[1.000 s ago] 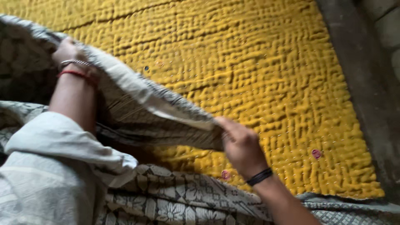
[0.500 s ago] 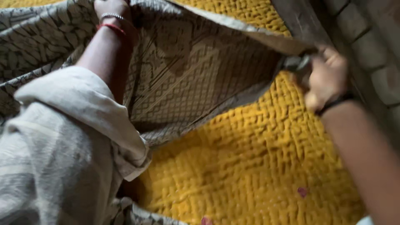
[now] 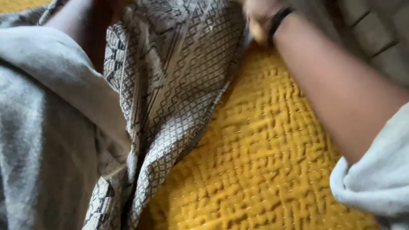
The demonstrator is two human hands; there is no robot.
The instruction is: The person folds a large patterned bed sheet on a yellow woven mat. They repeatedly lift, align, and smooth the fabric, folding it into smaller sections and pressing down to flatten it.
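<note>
A grey-and-black patterned cloth hangs lifted in folds from the top of the view, over a yellow quilted blanket. My right hand, with a black band at the wrist, is blurred at the top edge and grips the cloth's upper right edge. Only my left forearm shows, rising behind the cloth at the top left. My left hand itself is cut off above the frame. A loose pale grey sleeve covers that arm.
The yellow blanket fills the lower middle and right. A grey brick wall stands at the upper right. My right sleeve is at the lower right corner.
Both arms have gone up and away, lifting the patterned cloth off the yellow blanket. My left hand has left the view and my right hand has reached the top edge.
</note>
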